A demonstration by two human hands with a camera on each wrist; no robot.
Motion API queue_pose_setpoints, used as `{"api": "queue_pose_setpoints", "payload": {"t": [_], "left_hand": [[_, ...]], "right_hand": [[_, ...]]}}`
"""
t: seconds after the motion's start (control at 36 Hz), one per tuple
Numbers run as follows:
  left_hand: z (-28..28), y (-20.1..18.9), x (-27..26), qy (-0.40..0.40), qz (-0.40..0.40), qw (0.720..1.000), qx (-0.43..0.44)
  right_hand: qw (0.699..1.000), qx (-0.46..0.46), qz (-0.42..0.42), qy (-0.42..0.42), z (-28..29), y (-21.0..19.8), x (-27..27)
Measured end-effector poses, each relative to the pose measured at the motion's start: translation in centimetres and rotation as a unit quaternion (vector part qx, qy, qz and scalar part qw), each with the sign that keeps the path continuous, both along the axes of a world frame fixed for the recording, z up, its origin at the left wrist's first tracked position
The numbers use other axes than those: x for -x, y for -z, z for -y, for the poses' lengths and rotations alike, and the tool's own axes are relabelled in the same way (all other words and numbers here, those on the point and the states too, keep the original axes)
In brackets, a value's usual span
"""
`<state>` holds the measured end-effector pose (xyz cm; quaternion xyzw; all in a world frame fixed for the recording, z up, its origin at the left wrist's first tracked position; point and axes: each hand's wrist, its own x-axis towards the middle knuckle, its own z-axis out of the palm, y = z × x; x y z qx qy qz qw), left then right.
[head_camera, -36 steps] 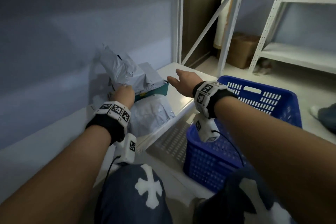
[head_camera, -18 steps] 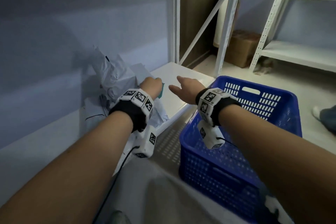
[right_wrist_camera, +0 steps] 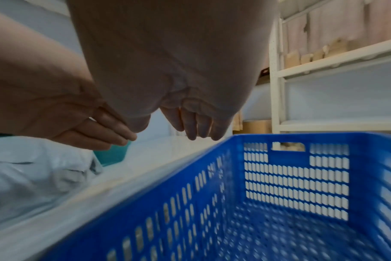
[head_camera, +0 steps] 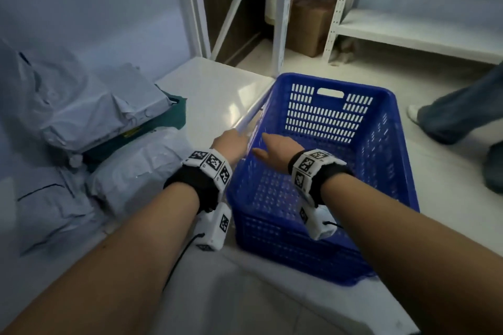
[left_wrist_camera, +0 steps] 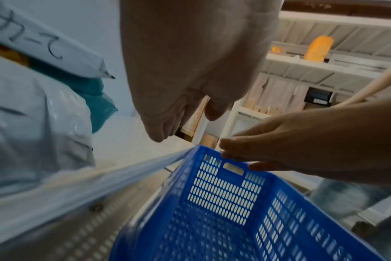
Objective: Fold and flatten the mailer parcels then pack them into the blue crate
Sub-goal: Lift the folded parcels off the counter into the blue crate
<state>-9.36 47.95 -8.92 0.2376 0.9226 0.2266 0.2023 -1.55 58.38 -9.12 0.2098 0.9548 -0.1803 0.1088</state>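
Observation:
The empty blue crate point(head_camera: 326, 117) stands on the floor against the low white shelf; it also fills the left wrist view point(left_wrist_camera: 223, 194) and the right wrist view point(right_wrist_camera: 290, 176). Several grey mailers lie piled on the shelf at left: a crumpled one point(head_camera: 89, 106) on top, a teal parcel point(head_camera: 166, 122) under it, a plump one point(head_camera: 136, 168) below. My left hand point(head_camera: 231, 141) hovers at the shelf edge beside the crate's left rim, fingers relaxed, holding nothing. My right hand point(head_camera: 275, 147) hangs over the crate's inside, fingers straight and empty.
The white shelf board point(head_camera: 217, 90) has bare room behind my left hand. Shelf uprights point(head_camera: 280, 22) rise behind the crate, a cardboard box point(head_camera: 310, 24) beyond. Another white rack point(head_camera: 408, 30) stands at right. A person's jeans leg point(head_camera: 457, 109) is right of the crate.
My left hand came off the mailers and moved right to the crate's rim. My right hand drew back over the crate. The view swung toward the crate.

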Motion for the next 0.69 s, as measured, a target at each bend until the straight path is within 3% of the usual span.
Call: {"api": "queue_pose_setpoints", "payload": {"t": [0.31, 0.56, 0.69], "left_hand": [[-1.7, 6.3, -0.3, 0.011, 0.108, 0.993, -0.047], [-2.0, 10.2, -0.1, -0.03, 0.043, 0.994, -0.097], [-0.7, 11.5, -0.5, -0.033, 0.05, 0.99, -0.129]], "right_hand": [[0.986, 0.077, 0.068, 0.129, -6.2, 7.4, -6.4], [0.979, 0.094, 0.049, 0.172, -8.3, 10.2, -9.5], [0.976, 0.071, 0.016, 0.205, -10.3, 10.2, -10.6]]}}
